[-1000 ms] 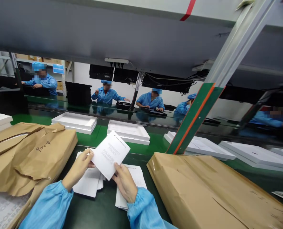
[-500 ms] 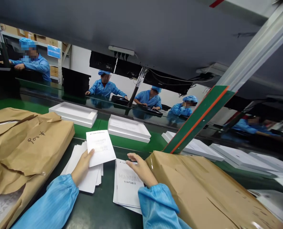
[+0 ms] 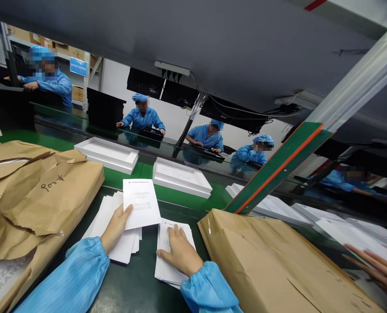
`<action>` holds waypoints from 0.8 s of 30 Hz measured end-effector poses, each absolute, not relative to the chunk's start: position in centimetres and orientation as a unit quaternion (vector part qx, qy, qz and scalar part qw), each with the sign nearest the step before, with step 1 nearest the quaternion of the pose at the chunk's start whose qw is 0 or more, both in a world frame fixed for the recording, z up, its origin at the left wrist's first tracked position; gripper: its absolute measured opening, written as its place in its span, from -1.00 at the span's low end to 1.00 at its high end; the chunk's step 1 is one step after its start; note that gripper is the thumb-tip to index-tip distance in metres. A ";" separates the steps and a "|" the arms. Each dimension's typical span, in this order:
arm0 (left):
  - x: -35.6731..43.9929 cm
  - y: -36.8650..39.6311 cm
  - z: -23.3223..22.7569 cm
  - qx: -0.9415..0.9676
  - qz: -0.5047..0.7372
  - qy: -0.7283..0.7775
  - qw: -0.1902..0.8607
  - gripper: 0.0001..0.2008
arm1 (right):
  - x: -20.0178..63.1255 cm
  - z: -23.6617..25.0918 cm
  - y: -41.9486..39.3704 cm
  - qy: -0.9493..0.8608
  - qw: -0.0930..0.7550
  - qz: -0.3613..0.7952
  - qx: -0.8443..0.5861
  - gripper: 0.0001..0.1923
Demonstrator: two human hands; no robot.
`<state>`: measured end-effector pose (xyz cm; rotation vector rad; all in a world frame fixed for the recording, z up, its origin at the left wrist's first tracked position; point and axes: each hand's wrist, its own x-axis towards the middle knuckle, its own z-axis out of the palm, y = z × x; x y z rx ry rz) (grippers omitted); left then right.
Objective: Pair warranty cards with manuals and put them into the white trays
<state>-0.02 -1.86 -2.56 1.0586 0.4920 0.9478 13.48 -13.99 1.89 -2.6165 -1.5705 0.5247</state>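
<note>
A torn brown paper pack [image 3: 33, 204] sits at the far left. The left hand [image 3: 115, 228] pinches a white warranty card [image 3: 140, 203] above a spread card pile [image 3: 113, 237]. The right hand [image 3: 179, 254] lies flat and open on the manual stack [image 3: 172, 252], close beside a big sealed brown pack [image 3: 278, 265]. Dark table [image 3: 137, 282] shows between the piles.

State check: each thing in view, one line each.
left hand: holds the warranty leaflet by its lower left corner
warranty leaflet: lifted, print facing up
left paper stack: fanned, under the left hand
right hand: flat, palm down on the manual stack
manual stack: lying flat, pressed
left brown parcel: torn open
right brown parcel: wrapped shut
white trays: open, on the green belt
</note>
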 end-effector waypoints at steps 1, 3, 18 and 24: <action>0.0 -1.9 -2.6 0.481 0.428 0.223 0.732 -0.52 | 13.6 1.9 -14.0 -0.520 0.014 0.166 -0.838 -0.32; -0.1 -1.9 -2.5 0.484 0.425 0.222 0.732 -0.52 | 13.9 2.1 -13.9 -0.539 -0.002 0.159 -0.827 -0.40; -0.2 -2.5 -2.1 0.525 0.421 0.241 0.700 -0.53 | 14.2 2.5 -14.1 -0.528 0.034 0.112 -0.841 -0.51; -0.3 -2.5 -2.2 0.555 0.410 0.244 0.681 -0.53 | 13.8 2.3 -13.9 -0.519 0.016 0.063 -0.852 -0.64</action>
